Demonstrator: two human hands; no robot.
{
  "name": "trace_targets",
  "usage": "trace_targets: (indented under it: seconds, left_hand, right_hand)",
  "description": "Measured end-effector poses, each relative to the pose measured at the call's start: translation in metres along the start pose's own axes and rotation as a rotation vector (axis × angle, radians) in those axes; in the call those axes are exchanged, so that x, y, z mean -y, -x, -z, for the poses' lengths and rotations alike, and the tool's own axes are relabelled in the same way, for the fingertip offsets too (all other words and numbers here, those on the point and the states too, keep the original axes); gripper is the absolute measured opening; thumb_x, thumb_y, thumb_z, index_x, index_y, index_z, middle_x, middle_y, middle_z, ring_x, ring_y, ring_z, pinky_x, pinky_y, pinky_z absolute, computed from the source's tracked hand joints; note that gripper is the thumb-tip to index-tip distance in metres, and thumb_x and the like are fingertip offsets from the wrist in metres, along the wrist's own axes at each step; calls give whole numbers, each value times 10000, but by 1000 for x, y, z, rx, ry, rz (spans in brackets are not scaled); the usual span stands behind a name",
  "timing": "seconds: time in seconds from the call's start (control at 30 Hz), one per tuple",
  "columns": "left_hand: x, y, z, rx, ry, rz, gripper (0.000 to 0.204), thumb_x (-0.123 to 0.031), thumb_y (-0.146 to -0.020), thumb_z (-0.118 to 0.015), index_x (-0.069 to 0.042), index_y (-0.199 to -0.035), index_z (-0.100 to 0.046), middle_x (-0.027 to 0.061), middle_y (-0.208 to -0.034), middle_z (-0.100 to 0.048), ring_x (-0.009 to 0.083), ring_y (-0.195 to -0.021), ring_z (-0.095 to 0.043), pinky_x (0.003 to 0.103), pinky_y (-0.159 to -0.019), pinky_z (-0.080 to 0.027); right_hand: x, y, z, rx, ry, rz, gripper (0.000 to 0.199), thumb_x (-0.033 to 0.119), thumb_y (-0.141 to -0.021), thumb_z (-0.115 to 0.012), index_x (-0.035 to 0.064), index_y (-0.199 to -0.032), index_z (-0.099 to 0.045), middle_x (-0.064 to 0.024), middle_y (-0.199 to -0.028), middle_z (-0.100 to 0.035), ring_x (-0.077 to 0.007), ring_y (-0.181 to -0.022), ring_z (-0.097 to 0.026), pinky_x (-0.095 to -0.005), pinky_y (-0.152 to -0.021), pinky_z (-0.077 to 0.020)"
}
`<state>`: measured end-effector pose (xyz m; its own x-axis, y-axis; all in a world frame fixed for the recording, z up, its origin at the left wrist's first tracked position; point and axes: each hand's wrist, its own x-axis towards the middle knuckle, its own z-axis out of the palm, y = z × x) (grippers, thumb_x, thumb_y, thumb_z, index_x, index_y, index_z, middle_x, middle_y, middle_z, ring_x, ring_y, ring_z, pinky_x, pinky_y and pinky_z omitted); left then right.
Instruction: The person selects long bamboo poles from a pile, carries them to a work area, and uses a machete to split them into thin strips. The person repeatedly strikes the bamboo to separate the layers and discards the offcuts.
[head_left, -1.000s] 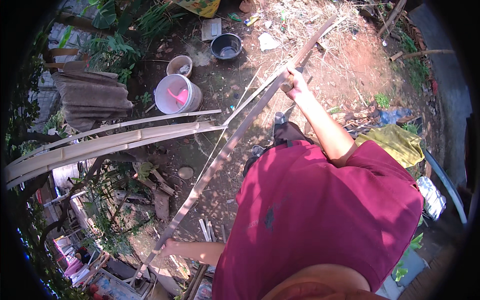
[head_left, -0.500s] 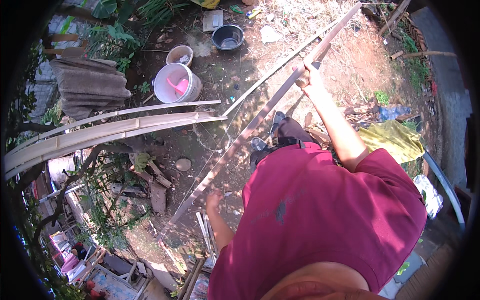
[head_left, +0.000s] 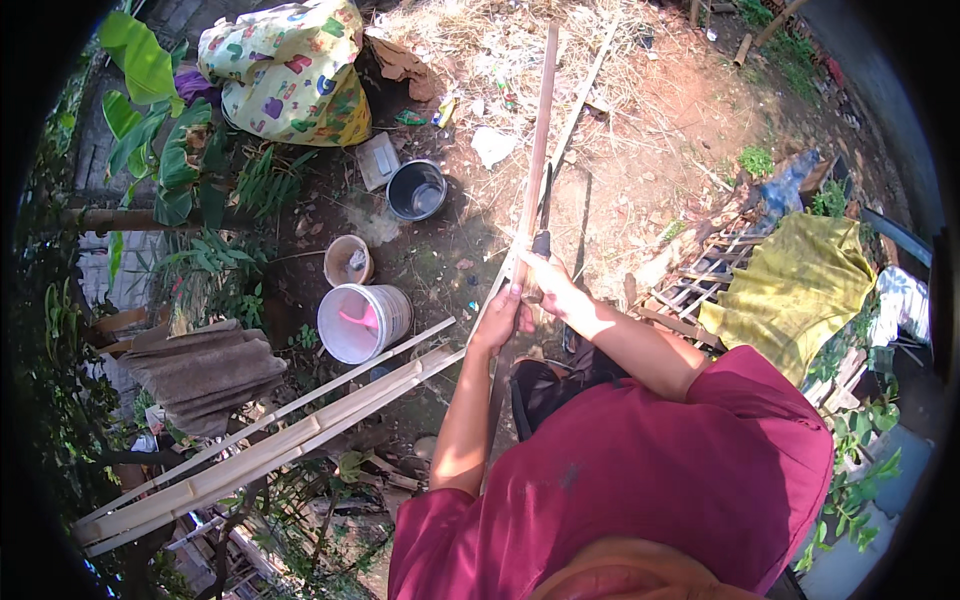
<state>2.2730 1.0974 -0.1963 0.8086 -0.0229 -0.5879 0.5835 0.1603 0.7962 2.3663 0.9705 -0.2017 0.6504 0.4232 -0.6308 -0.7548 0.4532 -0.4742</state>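
I hold a long brown bamboo strip (head_left: 538, 130) that points away from me over the dirt. My left hand (head_left: 503, 318) grips it from the left side, just below my right hand. In my right hand (head_left: 555, 287) is a knife (head_left: 541, 240) with a dark handle, its blade lying along the strip's right edge. A thinner pale sliver (head_left: 585, 85) angles off beside the strip. The two hands nearly touch. The strip's lower end runs down between my arms and is hidden by my red shirt.
A white bucket with a pink scoop (head_left: 360, 322), a small beige pail (head_left: 347, 260) and a dark bucket (head_left: 416, 190) stand to the left. Split bamboo poles (head_left: 270, 440) lie at lower left beside stacked tiles (head_left: 200, 365). A yellow cloth (head_left: 800, 285) covers a wooden lattice (head_left: 690, 290) at right.
My left hand slid up the strip from far down to just below my right hand. The strip swung from a diagonal to pointing straight away, and my view turned.
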Motion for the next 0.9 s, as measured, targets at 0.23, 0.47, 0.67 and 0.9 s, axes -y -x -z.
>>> trace_targets:
  seconds: [0.23,0.47,0.67,0.9]
  left_hand:
    - [47,-61,56,-132,-10,165,379,-418,-1083,-413,-95,-1077,-610,-27,-593,-454,78,-472,-407,248,-435,-351]
    - [107,-127,110,-204,44,195,378,-422,-1083,-413,-77,-1052,-563,-28,-591,-439,69,-448,-389,245,-408,-322]
    - [169,-191,124,-323,-55,193,355,-385,-1090,-411,-69,-1047,-565,-19,-599,-482,66,-448,-409,244,-406,-331]
    - [267,-214,152,-235,93,242,362,-366,-1089,-425,-56,-1001,-591,-9,-625,-552,67,-476,-503,217,-415,-393]
  right_hand:
    - [9,-102,119,-224,47,167,175,248,-968,-672,98,-975,-581,-14,-774,-587,-133,-622,-596,-313,-462,-496]
    - [21,-189,186,-308,208,137,275,309,-1009,-575,92,-1160,-498,-43,-765,-576,-143,-580,-585,-310,-519,-523]
    - [-8,-299,220,-55,727,326,373,226,-1005,-566,86,-1323,-432,-79,-800,-588,-115,-618,-586,-289,-558,-506]
    - [-33,-363,213,114,1591,624,529,324,-915,-649,130,-1369,-461,-221,-1030,-686,-411,-905,-678,-467,-805,-514]
